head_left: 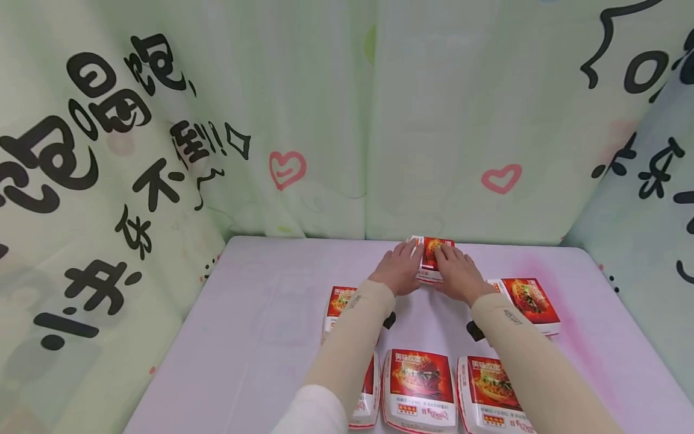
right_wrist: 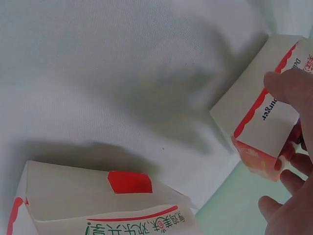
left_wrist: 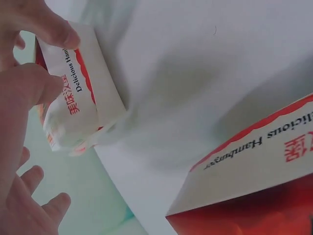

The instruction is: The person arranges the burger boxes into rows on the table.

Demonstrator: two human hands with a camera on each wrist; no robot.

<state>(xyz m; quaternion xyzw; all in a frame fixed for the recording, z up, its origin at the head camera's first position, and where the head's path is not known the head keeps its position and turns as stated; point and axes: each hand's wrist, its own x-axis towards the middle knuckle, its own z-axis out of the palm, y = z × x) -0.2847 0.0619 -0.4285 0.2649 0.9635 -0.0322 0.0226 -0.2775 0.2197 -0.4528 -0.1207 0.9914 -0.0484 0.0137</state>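
Both hands are at one hamburger box (head_left: 431, 259), white with a red picture lid, at the table's far edge. My left hand (head_left: 399, 268) holds its left side, and my right hand (head_left: 461, 276) holds its right side. In the left wrist view, a thumb lies against the printed face of the box (left_wrist: 105, 95), with other fingers spread below. The right wrist view has the right thumb on the near face of the box (right_wrist: 261, 120), its fingers bent beyond the corner.
Similar boxes stand nearer: a left box (head_left: 340, 301) partly behind the left forearm, a right box (head_left: 528, 300) beside the right forearm, and a front row with a middle box (head_left: 420, 389). A printed curtain (head_left: 423, 120) hangs behind the table (head_left: 260, 313).
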